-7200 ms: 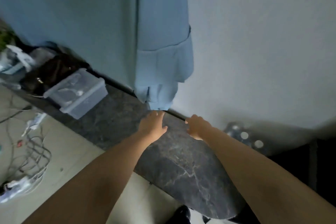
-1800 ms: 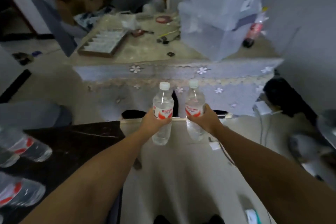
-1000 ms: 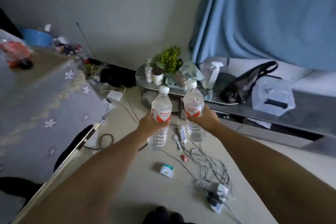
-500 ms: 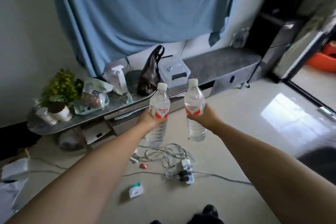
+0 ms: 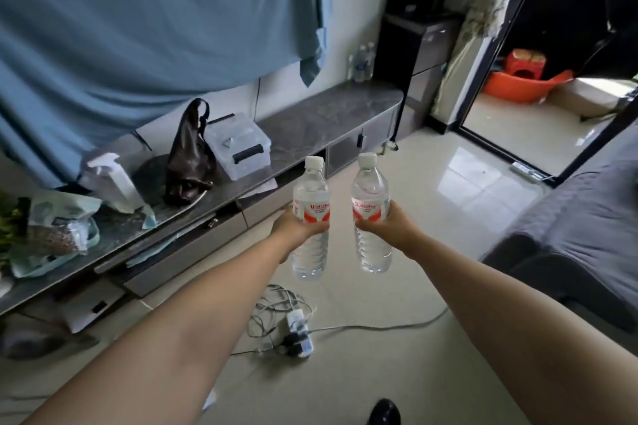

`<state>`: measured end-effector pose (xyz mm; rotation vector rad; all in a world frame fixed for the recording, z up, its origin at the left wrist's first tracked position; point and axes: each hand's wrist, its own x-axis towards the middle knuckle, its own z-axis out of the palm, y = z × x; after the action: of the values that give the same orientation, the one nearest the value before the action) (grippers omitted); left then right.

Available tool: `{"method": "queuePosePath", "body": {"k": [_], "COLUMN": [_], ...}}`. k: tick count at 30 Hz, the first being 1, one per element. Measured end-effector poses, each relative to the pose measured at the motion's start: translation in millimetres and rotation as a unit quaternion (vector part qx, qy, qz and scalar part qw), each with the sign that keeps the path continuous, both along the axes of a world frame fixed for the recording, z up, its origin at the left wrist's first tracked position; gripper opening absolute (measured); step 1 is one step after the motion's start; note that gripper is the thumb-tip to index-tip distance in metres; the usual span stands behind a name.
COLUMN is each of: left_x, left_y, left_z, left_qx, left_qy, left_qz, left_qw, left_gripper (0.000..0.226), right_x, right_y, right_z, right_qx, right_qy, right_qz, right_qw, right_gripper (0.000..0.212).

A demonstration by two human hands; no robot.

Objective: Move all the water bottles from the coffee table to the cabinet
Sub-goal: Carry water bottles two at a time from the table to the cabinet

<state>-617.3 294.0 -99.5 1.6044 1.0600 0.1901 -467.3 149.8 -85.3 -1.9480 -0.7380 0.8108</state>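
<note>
I hold two clear water bottles upright in front of me, each with a white cap and a red-and-white label. My left hand (image 5: 291,229) grips the left bottle (image 5: 310,200) around its middle. My right hand (image 5: 397,226) grips the right bottle (image 5: 370,193) the same way. Both hang above the tiled floor, a short way in front of the long low cabinet (image 5: 321,117) with a dark marble top. Several more water bottles (image 5: 362,60) stand at the cabinet's far right end, against the wall.
A clear plastic box (image 5: 238,145), a dark bag (image 5: 188,155), a spray bottle (image 5: 114,179) and packets crowd the cabinet's left part. A power strip with tangled cables (image 5: 293,328) lies on the floor ahead. A grey sofa (image 5: 580,228) is at right, a tall black unit (image 5: 417,31) beyond the cabinet.
The view has swung right and come closer to the cabinet. Both hands still carry the bottles, held level in front of me. The doorway at right now shows more fully.
</note>
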Motion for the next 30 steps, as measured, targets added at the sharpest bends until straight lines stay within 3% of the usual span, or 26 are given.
{"method": "queuePosePath", "body": {"k": [9, 15, 22, 30], "left_x": [139.9, 213.5, 320.6, 461.2], "left_y": [-52.0, -42.3, 6.6, 99.6], "left_z": [-13.1, -15.1, -21.0, 3.1], "left_qx": [-0.024, -0.027, -0.017, -0.024], "left_qy": [0.012, 0.019, 0.023, 0.001], "left_qz": [-0.005, -0.026, -0.061, -0.088], "left_qw": [1.0, 0.999, 0.998, 0.996], "left_gripper": [0.059, 0.053, 0.052, 0.043], "right_x": [147.0, 207.2, 306.9, 446.8], "right_y": [-51.6, -50.6, -4.0, 82.7], "right_z": [-3.5, -12.4, -20.3, -1.7], "right_qx": [-0.023, -0.03, -0.035, -0.018], "right_qy": [0.009, 0.025, 0.037, 0.023], "right_qz": [-0.022, -0.022, -0.001, -0.042], "right_qw": [0.999, 0.999, 0.999, 0.999], "right_gripper": [0.036, 0.03, 0.032, 0.037]}}
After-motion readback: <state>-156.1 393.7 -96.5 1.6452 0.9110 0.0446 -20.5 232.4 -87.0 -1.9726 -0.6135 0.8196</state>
